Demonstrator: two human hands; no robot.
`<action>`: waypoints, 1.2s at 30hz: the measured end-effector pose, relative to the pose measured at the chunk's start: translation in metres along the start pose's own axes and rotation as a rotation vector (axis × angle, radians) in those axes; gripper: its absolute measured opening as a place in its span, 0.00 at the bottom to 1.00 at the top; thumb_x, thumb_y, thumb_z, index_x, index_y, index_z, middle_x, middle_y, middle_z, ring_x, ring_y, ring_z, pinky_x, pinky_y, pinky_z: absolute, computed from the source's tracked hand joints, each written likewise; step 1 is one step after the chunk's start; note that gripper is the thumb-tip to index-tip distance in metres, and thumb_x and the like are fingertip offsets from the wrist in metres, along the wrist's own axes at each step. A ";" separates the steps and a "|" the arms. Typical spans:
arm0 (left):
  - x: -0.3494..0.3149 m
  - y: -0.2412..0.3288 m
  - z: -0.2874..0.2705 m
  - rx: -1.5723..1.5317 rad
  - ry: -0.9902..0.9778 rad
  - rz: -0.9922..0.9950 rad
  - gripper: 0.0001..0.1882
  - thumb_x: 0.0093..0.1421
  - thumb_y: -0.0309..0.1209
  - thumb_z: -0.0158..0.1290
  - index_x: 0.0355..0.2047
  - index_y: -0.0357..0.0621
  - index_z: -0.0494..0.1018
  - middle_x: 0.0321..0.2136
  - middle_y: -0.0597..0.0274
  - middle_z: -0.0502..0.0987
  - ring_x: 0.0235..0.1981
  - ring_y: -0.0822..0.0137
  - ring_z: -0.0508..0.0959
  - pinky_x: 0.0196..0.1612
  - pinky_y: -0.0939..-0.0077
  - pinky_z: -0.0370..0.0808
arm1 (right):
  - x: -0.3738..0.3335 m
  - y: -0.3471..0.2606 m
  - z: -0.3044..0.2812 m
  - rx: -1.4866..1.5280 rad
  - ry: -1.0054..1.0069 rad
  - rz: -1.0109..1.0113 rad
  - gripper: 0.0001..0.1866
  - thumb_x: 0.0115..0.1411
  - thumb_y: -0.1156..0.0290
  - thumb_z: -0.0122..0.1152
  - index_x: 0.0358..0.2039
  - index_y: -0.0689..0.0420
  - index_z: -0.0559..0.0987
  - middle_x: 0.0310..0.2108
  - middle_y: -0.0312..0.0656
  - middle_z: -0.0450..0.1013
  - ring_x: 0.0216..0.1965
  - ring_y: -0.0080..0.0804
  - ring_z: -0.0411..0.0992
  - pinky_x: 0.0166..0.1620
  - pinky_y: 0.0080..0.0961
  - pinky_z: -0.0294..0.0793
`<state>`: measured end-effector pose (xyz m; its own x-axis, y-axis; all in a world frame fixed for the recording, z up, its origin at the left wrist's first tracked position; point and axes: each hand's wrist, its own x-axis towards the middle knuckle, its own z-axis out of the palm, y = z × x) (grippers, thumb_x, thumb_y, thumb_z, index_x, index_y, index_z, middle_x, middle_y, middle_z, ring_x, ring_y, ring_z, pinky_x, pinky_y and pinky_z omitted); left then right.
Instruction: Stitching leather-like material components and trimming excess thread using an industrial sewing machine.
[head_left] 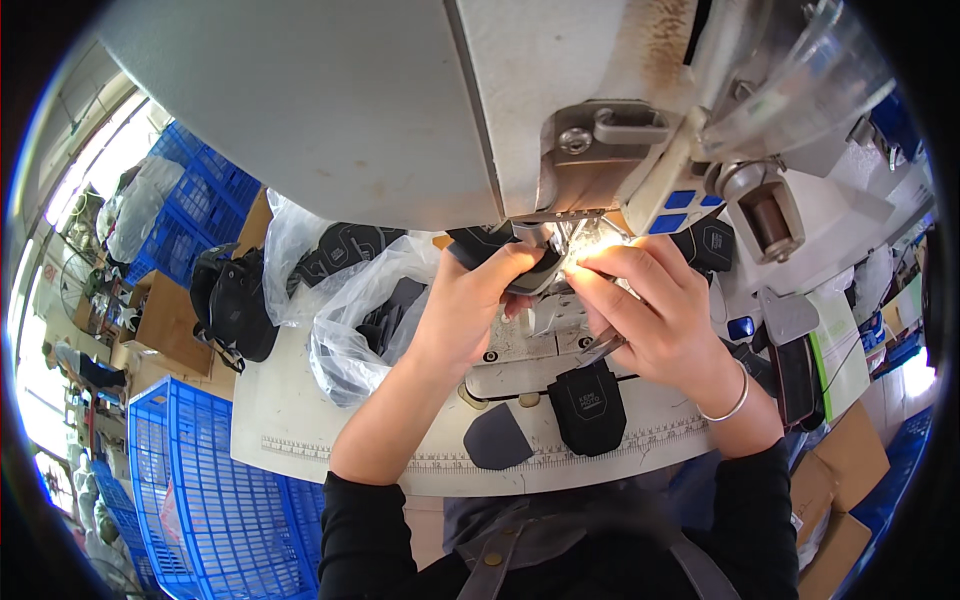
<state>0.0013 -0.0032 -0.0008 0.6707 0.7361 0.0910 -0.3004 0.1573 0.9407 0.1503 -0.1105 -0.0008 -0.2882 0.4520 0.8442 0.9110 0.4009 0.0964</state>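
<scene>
Under the head of a sewing machine (560,170), both my hands work close to the brightly lit needle area. My left hand (462,305) is closed on a black fabric piece (540,274), thumb on top, at the left of the needle. My right hand (655,310) pinches its thumb and forefinger together at the needle's right; glare hides what lies between the tips. A slim metal tool (602,347) pokes out from under that hand's curled fingers. Nearer me on the bed lie a black padded pouch-like piece (587,408) and a dark grey fabric cutout (497,438).
Clear plastic bags (345,345) with dark pieces crowd the bed's left. A black bag (235,305) sits beyond them. A blue crate (215,490) stands below left. On the right are a dark case (797,382), cardboard boxes (842,470) and a thread spool (770,222).
</scene>
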 end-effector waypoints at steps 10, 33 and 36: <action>0.002 -0.001 -0.004 -0.037 -0.002 -0.002 0.07 0.55 0.30 0.51 0.28 0.38 0.72 0.19 0.66 0.72 0.15 0.77 0.68 0.16 0.86 0.60 | 0.000 -0.002 0.000 0.004 -0.006 0.010 0.20 0.34 0.80 0.62 0.34 0.59 0.76 0.33 0.38 0.70 0.25 0.35 0.66 0.27 0.25 0.69; -0.030 -0.011 0.016 0.030 0.100 0.111 0.05 0.54 0.24 0.52 0.32 0.40 0.71 0.23 0.72 0.71 0.20 0.83 0.67 0.22 0.88 0.63 | 0.001 0.002 -0.004 0.035 -0.022 -0.009 0.18 0.35 0.80 0.61 0.32 0.57 0.75 0.32 0.38 0.70 0.25 0.35 0.66 0.26 0.25 0.69; -0.029 -0.012 0.015 0.034 0.095 0.108 0.05 0.54 0.24 0.53 0.32 0.40 0.71 0.24 0.72 0.71 0.20 0.83 0.67 0.22 0.88 0.64 | 0.002 0.000 -0.005 0.035 -0.022 -0.002 0.18 0.35 0.81 0.60 0.32 0.58 0.76 0.32 0.38 0.70 0.26 0.35 0.67 0.26 0.25 0.69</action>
<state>-0.0044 -0.0359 -0.0101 0.5676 0.8070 0.1628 -0.3437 0.0526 0.9376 0.1515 -0.1133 0.0035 -0.2970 0.4686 0.8320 0.8996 0.4296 0.0792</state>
